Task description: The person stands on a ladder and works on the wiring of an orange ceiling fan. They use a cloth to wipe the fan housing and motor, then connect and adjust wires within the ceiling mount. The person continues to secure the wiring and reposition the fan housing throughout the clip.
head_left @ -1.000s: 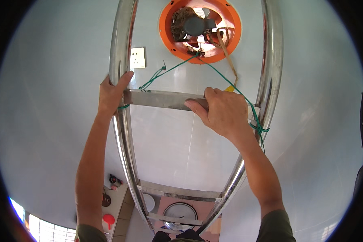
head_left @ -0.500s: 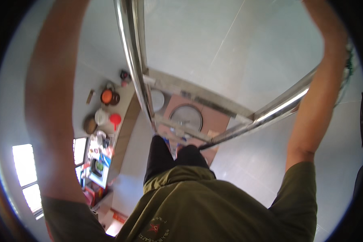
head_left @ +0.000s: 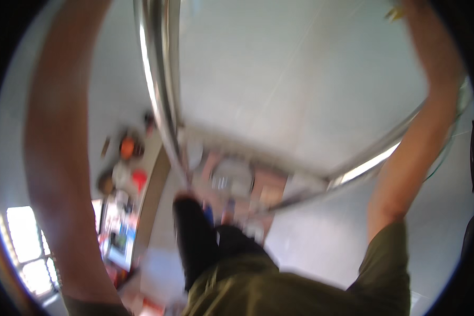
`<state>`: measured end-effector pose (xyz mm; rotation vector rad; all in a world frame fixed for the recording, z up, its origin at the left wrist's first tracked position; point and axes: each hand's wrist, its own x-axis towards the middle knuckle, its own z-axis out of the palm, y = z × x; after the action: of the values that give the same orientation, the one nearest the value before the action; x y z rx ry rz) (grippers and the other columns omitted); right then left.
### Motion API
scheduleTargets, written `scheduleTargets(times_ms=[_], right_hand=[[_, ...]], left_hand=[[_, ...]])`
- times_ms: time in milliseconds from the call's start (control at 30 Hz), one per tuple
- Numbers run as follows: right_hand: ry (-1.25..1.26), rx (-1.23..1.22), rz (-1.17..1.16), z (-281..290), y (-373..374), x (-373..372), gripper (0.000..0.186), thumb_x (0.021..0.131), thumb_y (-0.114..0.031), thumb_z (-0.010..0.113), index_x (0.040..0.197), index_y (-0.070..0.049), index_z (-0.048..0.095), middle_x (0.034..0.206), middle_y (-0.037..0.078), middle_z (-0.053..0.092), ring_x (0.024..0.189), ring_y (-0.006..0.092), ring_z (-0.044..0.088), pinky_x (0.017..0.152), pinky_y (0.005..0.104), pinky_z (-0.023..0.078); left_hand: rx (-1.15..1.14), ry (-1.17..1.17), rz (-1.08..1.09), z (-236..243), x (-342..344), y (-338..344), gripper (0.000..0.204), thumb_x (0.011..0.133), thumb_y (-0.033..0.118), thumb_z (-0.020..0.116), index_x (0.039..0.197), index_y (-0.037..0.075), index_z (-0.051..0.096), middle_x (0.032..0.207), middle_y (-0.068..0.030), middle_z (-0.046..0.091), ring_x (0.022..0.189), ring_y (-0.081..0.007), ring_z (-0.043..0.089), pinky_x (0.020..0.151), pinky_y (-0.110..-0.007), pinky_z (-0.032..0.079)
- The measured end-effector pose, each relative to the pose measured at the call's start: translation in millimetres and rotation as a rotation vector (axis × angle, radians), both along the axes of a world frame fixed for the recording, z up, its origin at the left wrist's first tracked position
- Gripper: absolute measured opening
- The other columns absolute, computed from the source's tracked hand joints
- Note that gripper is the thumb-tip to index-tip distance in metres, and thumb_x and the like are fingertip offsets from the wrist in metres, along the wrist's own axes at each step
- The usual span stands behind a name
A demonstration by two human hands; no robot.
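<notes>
Now the view has swung down even more than half a second ago, and it is blurrier, so the orange fan seen a second ago stays out of sight. Both arms reach up past the top edge, so the hands cannot be seen and I cannot tell if they are open or closed.

The shiny metal ladder [head_left: 160, 89] runs down the middle, with a rung [head_left: 258, 158] across it. The person's green shirt [head_left: 279, 289] fills the bottom edge, and dark trousers [head_left: 197, 242] hang below the rung. I think the person is on the ladder, but how much work is left does not show.

At the left edge, small orange and red round things [head_left: 129, 147] sit on a shelf, too blurry to name. A bright window [head_left: 29, 247] glows at the bottom left corner.
</notes>
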<state>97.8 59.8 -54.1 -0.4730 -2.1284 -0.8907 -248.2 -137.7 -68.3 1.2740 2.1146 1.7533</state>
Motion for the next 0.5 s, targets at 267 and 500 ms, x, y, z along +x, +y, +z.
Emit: scheduleTargets(times_ms=[267, 500], right_hand=[[0.152, -0.176, 0.057, 5.5, -74.8, -18.6, 0.056, 0.096, -0.058, 0.073, 0.075, -0.009, 0.057, 0.062, 0.008, 0.060, 0.055, 0.0318, 0.062, 0.052, 0.0440, 0.046], [0.113, -0.154, 0.080, 8.4, -74.3, -17.8, 0.053, 0.089, -0.058, 0.079, 0.079, -0.011, 0.057, 0.065, 0.004, 0.055, 0.055, 0.0263, 0.055, 0.053, 0.0401, 0.041]], left_hand=[[0.281, 0.004, 0.100, 12.9, 23.6, -4.8, 0.080, 0.083, 0.067, 0.083, 0.113, -0.006, 0.072, 0.088, -0.0100, 0.069, 0.078, -0.0181, 0.067, 0.071, -0.033, 0.056], [0.294, -0.160, -0.005, 16.5, 35.2, -12.6, 0.054, 0.091, 0.047, 0.085, 0.108, -0.001, 0.069, 0.081, -0.0047, 0.065, 0.071, -0.0123, 0.061, 0.064, -0.031, 0.053]])
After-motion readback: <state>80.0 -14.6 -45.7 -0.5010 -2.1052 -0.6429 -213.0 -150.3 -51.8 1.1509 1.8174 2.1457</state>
